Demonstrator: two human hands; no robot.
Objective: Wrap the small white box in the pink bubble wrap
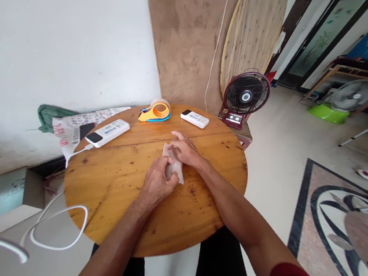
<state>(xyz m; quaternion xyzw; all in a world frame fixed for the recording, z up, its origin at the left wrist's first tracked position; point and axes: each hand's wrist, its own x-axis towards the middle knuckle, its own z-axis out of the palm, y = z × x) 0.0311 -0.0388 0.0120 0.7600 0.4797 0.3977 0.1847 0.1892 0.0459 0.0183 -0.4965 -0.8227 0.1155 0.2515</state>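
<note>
A small whitish, translucent wrapped packet (173, 168) lies near the middle of the round wooden table (109, 177). My left hand (158, 178) grips its left side, with fingers curled over the top and the thumb near the lower end. From the upper right, my right hand (185, 150) holds the packet with bent fingers, one finger reaching forward past it. Parts of the packet are covered by both hands, and what is inside cannot be made out.
Along the table's far side are a white power bank (112, 132) with a cable, an orange tape dispenser (155, 112) and a smaller white power bank (195, 118). A dark red fan (246, 95) stands beyond the right edge. A white cable (60, 247) loops at left.
</note>
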